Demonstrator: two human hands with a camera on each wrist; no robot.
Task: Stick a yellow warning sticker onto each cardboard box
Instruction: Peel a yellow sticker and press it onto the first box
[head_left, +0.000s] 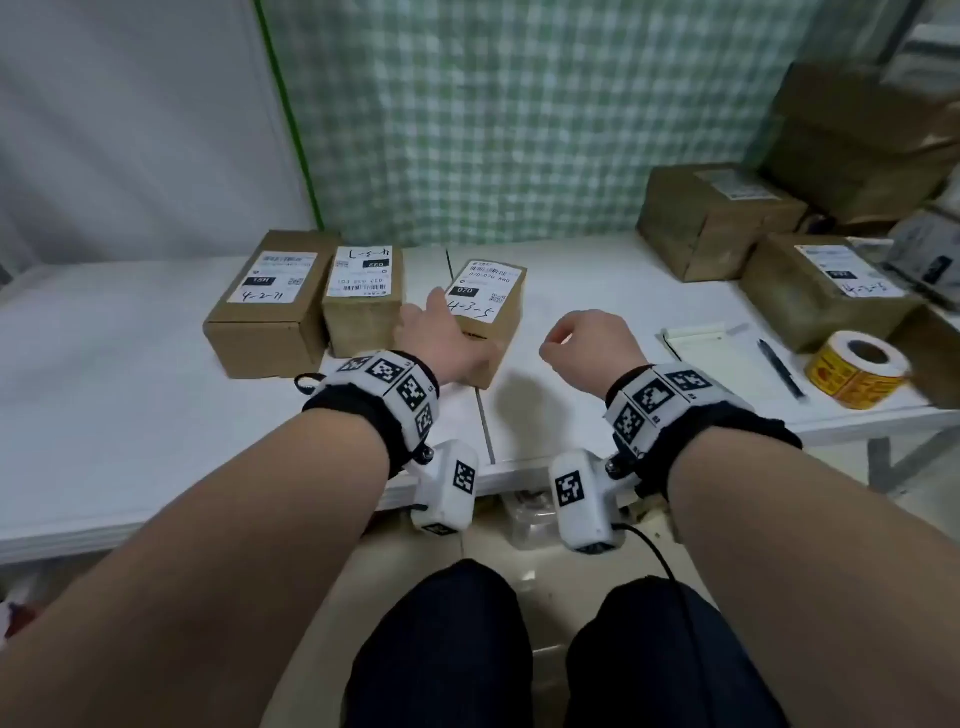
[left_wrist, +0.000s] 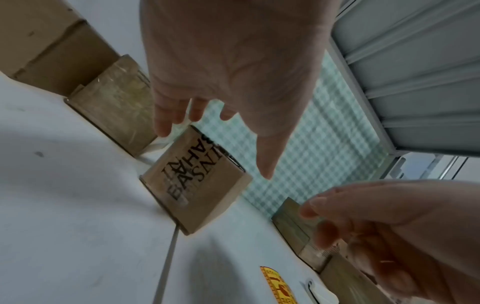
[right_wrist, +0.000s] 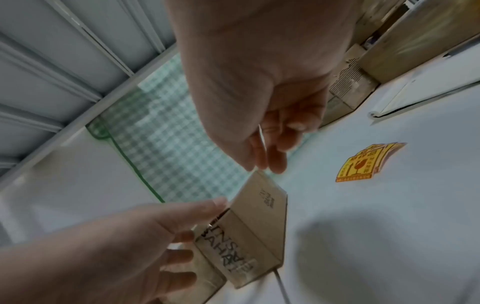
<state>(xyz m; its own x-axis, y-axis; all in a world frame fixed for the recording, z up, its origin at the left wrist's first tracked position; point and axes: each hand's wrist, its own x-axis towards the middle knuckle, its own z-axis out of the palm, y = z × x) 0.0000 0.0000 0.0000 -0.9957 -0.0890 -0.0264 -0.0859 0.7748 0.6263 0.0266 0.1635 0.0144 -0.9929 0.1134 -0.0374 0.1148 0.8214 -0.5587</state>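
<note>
Three labelled cardboard boxes stand in a row on the white table (head_left: 130, 338): a left box (head_left: 265, 306), a middle box (head_left: 363, 296) and a centre box (head_left: 483, 306). My left hand (head_left: 431, 319) reaches with straight fingers to the centre box (right_wrist: 259, 222) and touches its left side. My right hand (head_left: 553, 345) hovers just right of that box, fingers curled. In the right wrist view its thumb and fingers pinch a thin sticker (right_wrist: 262, 133), seen edge-on. A roll of yellow warning stickers (head_left: 857, 369) lies at the right.
Two more cardboard boxes (head_left: 717, 218) (head_left: 821, 286) stand at the back right, with larger ones behind. A notepad (head_left: 701, 343) and a pen (head_left: 779, 366) lie beside the sticker roll. A checked curtain (head_left: 519, 104) hangs behind the table.
</note>
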